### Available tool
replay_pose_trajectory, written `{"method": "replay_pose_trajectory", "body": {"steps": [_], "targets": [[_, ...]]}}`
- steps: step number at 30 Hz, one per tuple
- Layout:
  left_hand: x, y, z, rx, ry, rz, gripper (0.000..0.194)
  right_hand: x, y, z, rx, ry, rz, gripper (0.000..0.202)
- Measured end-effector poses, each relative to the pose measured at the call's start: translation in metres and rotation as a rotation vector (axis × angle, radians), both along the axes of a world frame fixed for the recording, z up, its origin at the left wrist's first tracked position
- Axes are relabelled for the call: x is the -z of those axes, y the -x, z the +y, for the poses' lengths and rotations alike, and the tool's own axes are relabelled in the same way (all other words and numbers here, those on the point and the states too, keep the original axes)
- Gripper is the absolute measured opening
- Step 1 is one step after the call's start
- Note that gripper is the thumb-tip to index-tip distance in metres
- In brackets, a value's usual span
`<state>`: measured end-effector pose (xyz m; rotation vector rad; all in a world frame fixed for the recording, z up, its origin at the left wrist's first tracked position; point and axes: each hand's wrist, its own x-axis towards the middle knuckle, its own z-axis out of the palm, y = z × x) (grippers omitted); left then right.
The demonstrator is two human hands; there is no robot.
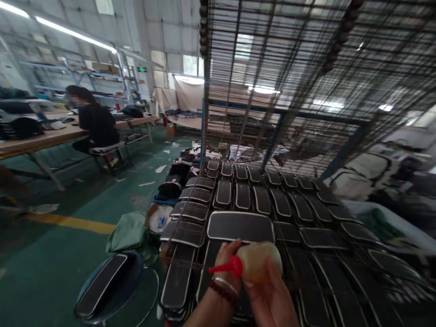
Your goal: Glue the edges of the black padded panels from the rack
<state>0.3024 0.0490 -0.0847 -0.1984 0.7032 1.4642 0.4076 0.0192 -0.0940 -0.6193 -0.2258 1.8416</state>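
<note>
Clasping the bottle (257,260) in our right hand (274,297), we are holding our left hand (225,255) beside its red nozzle (235,266), probably for steadiness, though we cannot tell whether it is gripping. We are supporting the bottle sideways above dark, pale-edged pieces (240,226).

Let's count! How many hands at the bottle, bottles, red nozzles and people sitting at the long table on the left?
Hands at the bottle: 2, the left hand and the right hand
Bottle: 1
Red nozzle: 1
Sitting person at the long table: 1
Total: 5
</note>
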Motion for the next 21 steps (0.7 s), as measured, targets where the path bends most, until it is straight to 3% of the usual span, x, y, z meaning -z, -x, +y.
{"method": "replay_pose_trajectory", "body": {"steps": [5, 8, 10, 12, 14, 15, 17, 21], "targets": [[-0.008, -0.002, -0.011, -0.052, 0.002, 0.090, 0.026, -0.008, 0.014, 0.000, -0.009, -0.120, 0.002, 0.035], [-0.003, 0.007, -0.025, -0.008, -0.107, 0.159, 0.024, -0.015, 0.008, 0.004, -0.024, -0.098, 0.055, 0.040], [0.010, 0.028, -0.039, 0.088, -0.188, 0.256, 0.025, -0.023, -0.002, 0.009, -0.082, -0.076, 0.102, 0.045], [0.022, 0.059, -0.051, 0.192, -0.074, 0.351, 0.020, -0.033, -0.015, 0.014, -0.173, -0.066, 0.102, 0.044], [0.026, 0.096, -0.057, 0.101, 0.068, 0.462, 0.016, -0.040, -0.027, 0.018, -0.245, -0.069, 0.057, 0.042], [0.021, 0.113, -0.058, 0.088, 0.103, 0.531, 0.014, -0.043, -0.032, 0.020, -0.270, -0.074, 0.027, 0.042], [0.003, 0.141, -0.053, 0.223, 0.130, 0.557, 0.008, -0.046, -0.039, 0.023, -0.335, -0.084, -0.030, 0.045], [-0.049, 0.160, -0.029, 0.597, -0.146, 0.690, 0.029, -0.050, -0.036, 0.030, -0.478, -0.085, -0.120, 0.050]]}}
